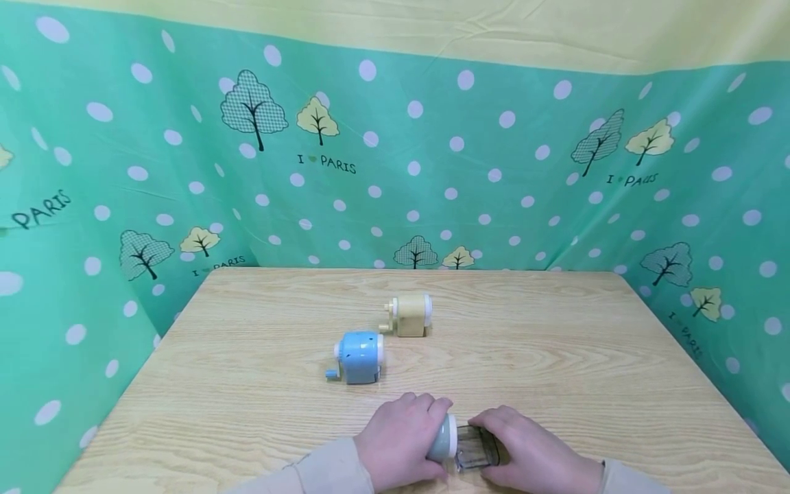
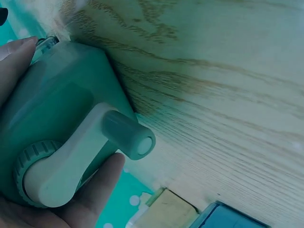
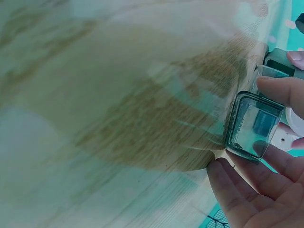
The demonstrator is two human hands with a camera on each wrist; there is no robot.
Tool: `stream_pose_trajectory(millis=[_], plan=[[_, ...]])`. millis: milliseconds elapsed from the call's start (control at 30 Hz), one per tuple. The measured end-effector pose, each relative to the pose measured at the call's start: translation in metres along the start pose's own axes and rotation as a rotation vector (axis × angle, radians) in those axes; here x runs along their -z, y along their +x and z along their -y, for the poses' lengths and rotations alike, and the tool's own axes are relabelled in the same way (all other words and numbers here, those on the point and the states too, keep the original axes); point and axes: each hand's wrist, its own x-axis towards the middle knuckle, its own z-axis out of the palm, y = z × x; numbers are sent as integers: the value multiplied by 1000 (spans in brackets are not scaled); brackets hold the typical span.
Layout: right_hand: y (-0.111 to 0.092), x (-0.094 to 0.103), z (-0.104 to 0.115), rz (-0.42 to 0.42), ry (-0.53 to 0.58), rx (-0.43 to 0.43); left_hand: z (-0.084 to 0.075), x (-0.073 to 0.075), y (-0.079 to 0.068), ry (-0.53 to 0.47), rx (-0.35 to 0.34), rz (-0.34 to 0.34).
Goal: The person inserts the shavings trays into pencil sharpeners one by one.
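Observation:
My left hand (image 1: pixel 400 439) grips a grey-green crank pencil sharpener (image 1: pixel 441 444) low at the front of the table. In the left wrist view its crank handle (image 2: pixel 71 159) faces the camera, with fingers around the body. My right hand (image 1: pixel 538 451) holds a clear smoky shavings drawer (image 1: pixel 474 449) between thumb and fingers, just to the right of the sharpener's white front ring. In the right wrist view the drawer (image 3: pixel 254 126) looks see-through, its end toward the camera. Part of the sharpener is hidden behind the left hand.
A blue crank sharpener (image 1: pixel 361 358) stands beyond my left hand. Farther back is a cream-yellow sharpener (image 1: pixel 411 315), its crank to the left. The wood-grain table (image 1: pixel 555 343) is bordered by a green dotted curtain (image 1: pixel 432 171) at the back and sides.

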Motion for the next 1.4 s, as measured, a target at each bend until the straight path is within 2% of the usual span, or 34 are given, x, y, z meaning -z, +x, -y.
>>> stream_pose_trajectory(millis=[200,533,833,1400], plan=[[-1,0,0,-2,1,3,-2,-1,2,15,13,-9],[1,2,0,56,48,-32,-3,-1,3,41,16,-12],[2,3,0,73,37,-52,-1,-2,4,53,-7,-32],[5,4,4,58,44,-68,-1,-3,5,53,-7,-52]])
